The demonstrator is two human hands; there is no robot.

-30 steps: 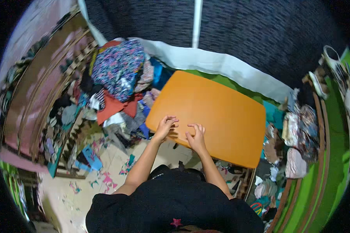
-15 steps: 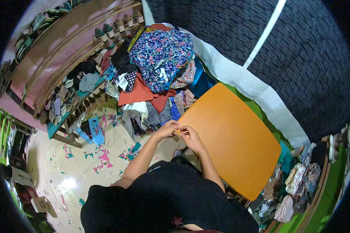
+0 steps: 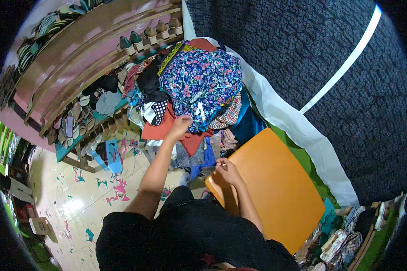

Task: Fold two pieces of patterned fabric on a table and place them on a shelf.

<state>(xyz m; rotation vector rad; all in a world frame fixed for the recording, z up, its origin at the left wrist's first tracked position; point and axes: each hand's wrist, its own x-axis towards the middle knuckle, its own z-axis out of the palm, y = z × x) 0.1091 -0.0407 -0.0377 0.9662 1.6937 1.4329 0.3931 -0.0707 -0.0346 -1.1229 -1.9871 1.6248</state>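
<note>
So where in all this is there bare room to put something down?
The orange tabletop is bare beyond the right hand at its near corner, out to the white cloth strip. The patterned floor left of the left arm is open too. The clothes pile that the left hand reaches into and the shoe racks are crowded.

Small brown cardboard box [image 3: 40,224] on floor, lower left.

Shoes [image 3: 135,41] line a wooden rack [image 3: 77,63] above a patterned tile floor [image 3: 77,198].
</note>
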